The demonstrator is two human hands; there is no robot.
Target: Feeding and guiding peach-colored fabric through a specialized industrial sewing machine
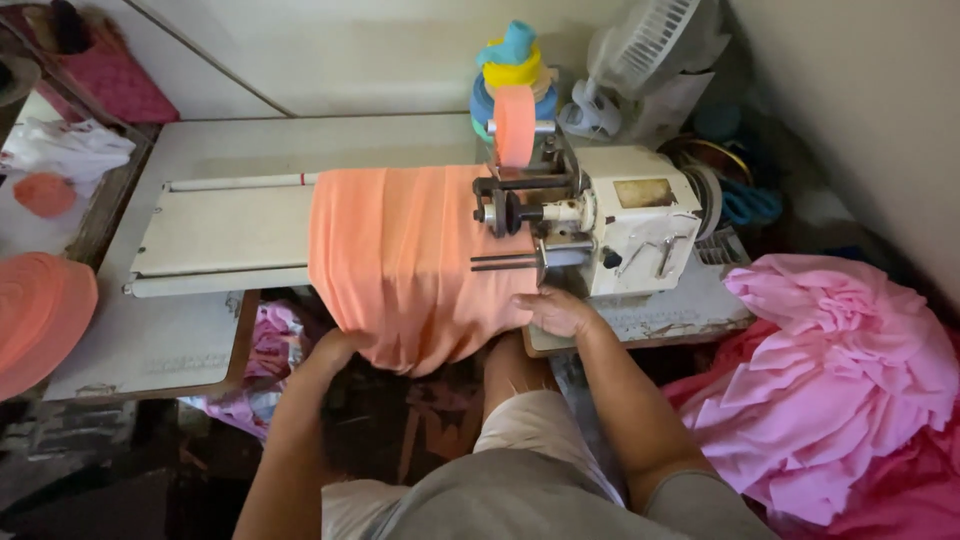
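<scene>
An orange cloth (400, 260) hangs over the arm of a white cutting machine (620, 225) and drapes off the table's front edge. My left hand (335, 350) is tucked under the cloth's lower left hem, gripping it. My right hand (558, 310) rests at the cloth's right edge, just below the machine's rollers, fingers pressed on the fabric. An orange roll of strip (514, 125) stands on top of the machine.
A pile of pink fabric (830, 380) lies at the right. Rolled orange strip (35, 315) sits at the far left. Blue and yellow rolls (510, 65) and a white fan (640, 50) stand behind the machine. More pink cloth (265, 345) lies under the table (190, 340).
</scene>
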